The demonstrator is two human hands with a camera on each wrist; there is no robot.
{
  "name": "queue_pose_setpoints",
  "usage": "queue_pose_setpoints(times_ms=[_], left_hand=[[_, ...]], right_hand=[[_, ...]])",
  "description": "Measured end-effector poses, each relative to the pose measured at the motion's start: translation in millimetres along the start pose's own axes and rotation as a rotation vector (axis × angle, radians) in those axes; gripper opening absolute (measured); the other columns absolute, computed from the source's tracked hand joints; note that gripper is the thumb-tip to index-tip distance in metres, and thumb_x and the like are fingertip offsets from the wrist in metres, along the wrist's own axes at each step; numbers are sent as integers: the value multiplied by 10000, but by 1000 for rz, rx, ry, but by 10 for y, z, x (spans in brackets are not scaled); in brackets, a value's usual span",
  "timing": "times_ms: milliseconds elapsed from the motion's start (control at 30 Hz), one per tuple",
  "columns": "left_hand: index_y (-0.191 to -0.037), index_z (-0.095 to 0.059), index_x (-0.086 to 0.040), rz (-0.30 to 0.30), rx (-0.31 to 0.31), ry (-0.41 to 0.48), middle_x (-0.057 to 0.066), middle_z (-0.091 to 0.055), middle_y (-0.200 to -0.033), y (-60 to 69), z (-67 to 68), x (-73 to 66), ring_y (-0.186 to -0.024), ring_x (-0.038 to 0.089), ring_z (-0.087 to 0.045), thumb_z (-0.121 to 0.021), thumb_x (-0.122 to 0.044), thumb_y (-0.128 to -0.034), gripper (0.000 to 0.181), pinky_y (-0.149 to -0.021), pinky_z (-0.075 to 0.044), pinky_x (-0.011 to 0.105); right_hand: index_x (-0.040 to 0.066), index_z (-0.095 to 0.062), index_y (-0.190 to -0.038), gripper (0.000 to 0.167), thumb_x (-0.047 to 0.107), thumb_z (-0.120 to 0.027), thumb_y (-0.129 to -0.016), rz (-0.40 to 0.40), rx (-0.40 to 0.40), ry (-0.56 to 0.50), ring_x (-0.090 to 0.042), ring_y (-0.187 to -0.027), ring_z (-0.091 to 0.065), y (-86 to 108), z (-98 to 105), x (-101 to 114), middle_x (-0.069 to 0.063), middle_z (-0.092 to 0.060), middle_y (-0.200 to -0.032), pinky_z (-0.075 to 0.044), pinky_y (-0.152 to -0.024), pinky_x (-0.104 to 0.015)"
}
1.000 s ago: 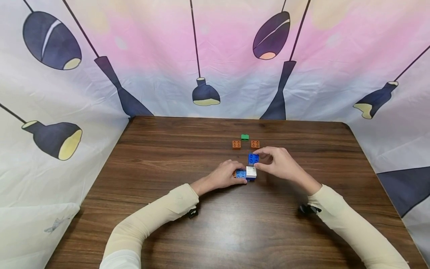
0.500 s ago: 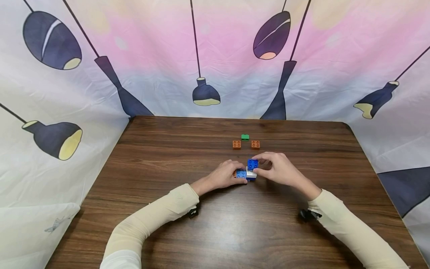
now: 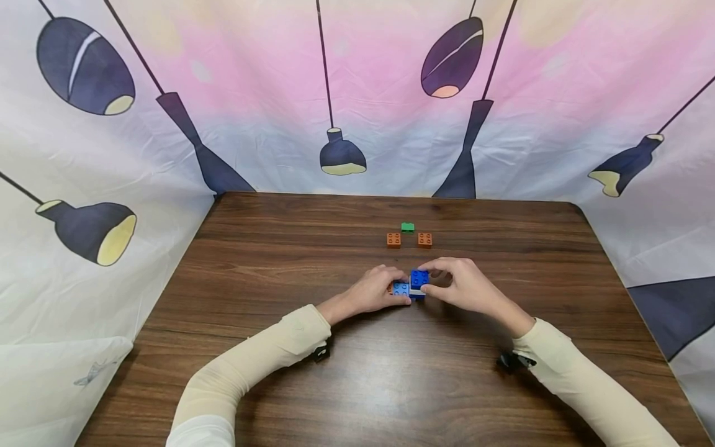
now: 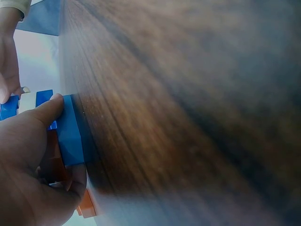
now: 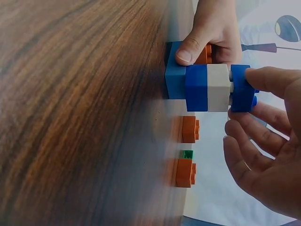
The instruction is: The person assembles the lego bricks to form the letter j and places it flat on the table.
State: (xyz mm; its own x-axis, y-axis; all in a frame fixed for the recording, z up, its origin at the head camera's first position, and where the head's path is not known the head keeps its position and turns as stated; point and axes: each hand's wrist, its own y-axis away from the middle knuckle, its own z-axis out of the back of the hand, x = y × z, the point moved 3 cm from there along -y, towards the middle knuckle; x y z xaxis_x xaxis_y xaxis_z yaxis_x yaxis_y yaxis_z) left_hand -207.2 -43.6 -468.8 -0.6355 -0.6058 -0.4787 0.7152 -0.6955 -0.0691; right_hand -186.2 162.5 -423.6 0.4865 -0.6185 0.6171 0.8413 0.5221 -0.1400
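Observation:
My left hand (image 3: 371, 290) grips a light-blue toy building brick (image 4: 71, 134) on the table, with an orange brick (image 4: 54, 160) on top of it. On the light-blue brick's other end stands a dark-blue brick (image 5: 196, 88), topped by a white brick (image 5: 218, 88). Between thumb and fingers, my right hand (image 3: 468, 285) pinches another dark-blue brick (image 5: 242, 88) right over the white one. In the right wrist view, some of the white brick's studs show in a narrow gap below it. The left hand partly covers the orange brick.
Beyond the hands, two loose orange bricks (image 3: 393, 240) and a small green brick (image 3: 408, 228) lie on the brown wooden table (image 3: 290, 242). A printed cloth (image 3: 268, 124) hangs behind the table's far edge.
My right hand has brought the dark-blue brick toward me, from behind the white brick to directly over it. The left hand keeps its place on the light-blue brick.

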Motion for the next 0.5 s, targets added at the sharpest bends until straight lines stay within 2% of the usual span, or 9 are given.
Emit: queue_pose_setpoints(times_ms=[167,500], left_hand=[[-1229,-716,-97,-3,-2,3,28,-734,-1152,-5,-11,11,-962,141,-621,-779,-385,-917,430,-813,-479,282],[-1224,-718,-104,1,1,5,20,-735,-1149,-8,-12,10,-955,133,-616,-784,-380,-913,421,-809,-475,281]], right_hand=[[102,-729,-1240,369,227,-800,-900,19,-5,0,-198,-940,-701,-3,-12,-6,-74,-740,-1130,-593,-749,-376],[114,-743,-1229,352,242,-797,-906,-40,11,-42,-177,-961,-684,-7,-6,-7,-50,-741,-1132,-586,-769,-363]])
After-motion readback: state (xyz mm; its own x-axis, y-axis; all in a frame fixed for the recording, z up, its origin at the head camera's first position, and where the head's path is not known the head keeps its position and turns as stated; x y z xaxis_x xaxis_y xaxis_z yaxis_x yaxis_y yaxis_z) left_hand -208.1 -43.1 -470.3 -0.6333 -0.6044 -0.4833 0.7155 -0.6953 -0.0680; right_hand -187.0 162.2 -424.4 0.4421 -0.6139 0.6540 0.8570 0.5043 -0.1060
